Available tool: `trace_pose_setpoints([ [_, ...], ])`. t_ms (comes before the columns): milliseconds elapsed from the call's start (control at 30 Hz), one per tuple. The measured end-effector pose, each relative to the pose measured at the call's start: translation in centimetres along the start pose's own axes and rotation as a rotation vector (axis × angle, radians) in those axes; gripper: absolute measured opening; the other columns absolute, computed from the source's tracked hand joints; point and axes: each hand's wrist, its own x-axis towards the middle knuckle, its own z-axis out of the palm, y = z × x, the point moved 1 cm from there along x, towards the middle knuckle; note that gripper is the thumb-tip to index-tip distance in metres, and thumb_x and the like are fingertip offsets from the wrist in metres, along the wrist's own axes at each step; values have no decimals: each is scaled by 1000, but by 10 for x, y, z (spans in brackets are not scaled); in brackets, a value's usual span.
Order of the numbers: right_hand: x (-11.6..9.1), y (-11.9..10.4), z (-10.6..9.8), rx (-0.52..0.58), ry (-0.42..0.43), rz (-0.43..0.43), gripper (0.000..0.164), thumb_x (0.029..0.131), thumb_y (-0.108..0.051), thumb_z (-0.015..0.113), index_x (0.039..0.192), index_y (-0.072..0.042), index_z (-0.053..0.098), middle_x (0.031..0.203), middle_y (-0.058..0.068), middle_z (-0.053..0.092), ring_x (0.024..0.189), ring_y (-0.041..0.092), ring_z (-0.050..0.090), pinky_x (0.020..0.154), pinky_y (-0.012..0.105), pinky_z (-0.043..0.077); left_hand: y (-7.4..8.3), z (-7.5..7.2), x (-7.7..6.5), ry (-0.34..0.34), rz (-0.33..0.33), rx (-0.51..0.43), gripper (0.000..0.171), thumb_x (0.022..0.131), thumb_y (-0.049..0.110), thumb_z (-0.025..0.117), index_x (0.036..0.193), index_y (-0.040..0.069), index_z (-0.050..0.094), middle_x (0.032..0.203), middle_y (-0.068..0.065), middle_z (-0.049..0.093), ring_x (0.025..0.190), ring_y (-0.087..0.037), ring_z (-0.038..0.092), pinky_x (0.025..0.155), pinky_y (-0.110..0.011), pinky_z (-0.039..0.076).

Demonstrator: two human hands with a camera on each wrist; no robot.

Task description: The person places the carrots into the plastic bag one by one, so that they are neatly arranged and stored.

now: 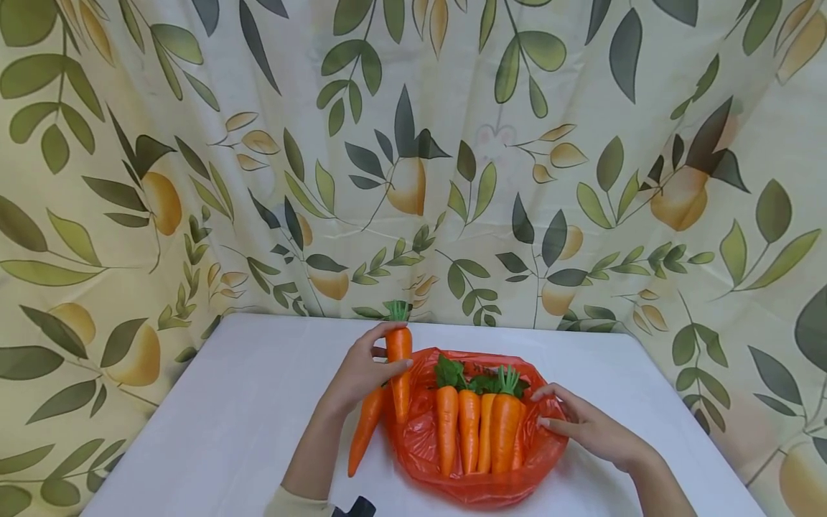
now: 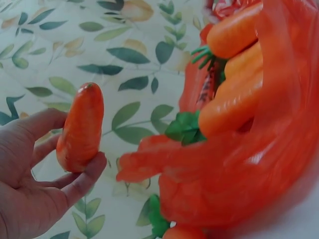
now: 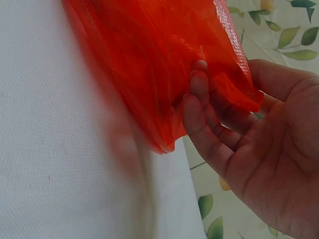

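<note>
Between thumb and fingers, my left hand (image 1: 363,370) holds a carrot (image 1: 400,346) upright, green stub at the top, over the left rim of a red plastic bag (image 1: 478,492). In the left wrist view the same carrot (image 2: 82,129) shows its blunt orange tip, away from the bag. My right hand (image 1: 591,425) grips the bag's right edge, its thumb and fingers on either side of the thin film in the right wrist view. Inside the open bag several carrots (image 1: 447,431) stand side by side, with leafy green tops (image 1: 450,372) toward the back.
Another carrot (image 1: 364,434) lies on the white table (image 1: 213,431) just left of the bag, partly behind my left hand. A leaf-and-fruit patterned curtain (image 1: 413,179) hangs along the table's back edge and both sides. A dark object (image 1: 363,507) shows at my left sleeve.
</note>
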Motion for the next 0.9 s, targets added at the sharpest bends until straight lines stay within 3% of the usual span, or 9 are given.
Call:
trace_pose_setpoints([
  [400, 0, -1, 0, 22, -13, -11, 37, 104, -21, 64, 137, -11, 51, 147, 21, 46, 123, 35, 49, 92, 40, 56, 6, 37, 0, -61, 23, -16, 57, 89, 15, 83, 140, 31, 61, 133, -4, 56, 105, -28, 60, 77, -40, 60],
  [700, -1, -1, -1, -9, -2, -2, 38, 103, -24, 65, 137, -11, 52, 150, 22, 44, 128, 40, 44, 98, 49, 53, 5, 66, -1, -99, 97, -2, 57, 88, 11, 83, 139, 26, 62, 135, -3, 52, 109, -28, 59, 79, -38, 60],
  [900, -1, 1, -1, 4, 0, -4, 39, 103, -23, 65, 137, -11, 52, 150, 21, 44, 129, 41, 43, 97, 48, 54, -1, 83, 2, -105, 80, 25, 57, 88, 11, 83, 139, 29, 63, 135, 1, 53, 111, -28, 57, 79, -37, 59],
])
